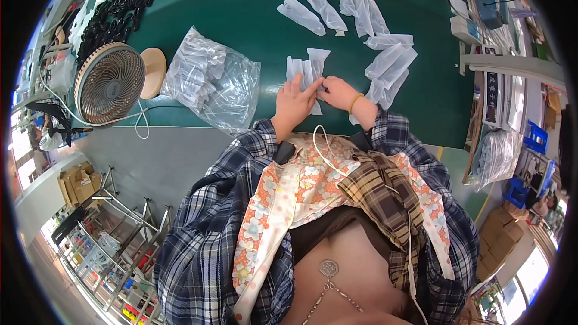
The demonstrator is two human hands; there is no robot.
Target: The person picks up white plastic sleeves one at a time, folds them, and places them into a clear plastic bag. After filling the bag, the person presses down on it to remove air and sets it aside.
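**Two hands meet on a small clear packet at the table's near edge**

Head view: the left hand (295,101) lies flat, fingers spread, over a small stack of clear packets (308,67) on the green table (253,18). The right hand (338,92) pinches the stack's lower right edge; its fingertips are hidden behind the plastic. What the packets hold cannot be made out. A big crumpled bag (211,78) of more packets sits just left, beside a small fan (109,83). Loose packets (385,54) curve away to the right; black parts (117,9) blur near the rim.
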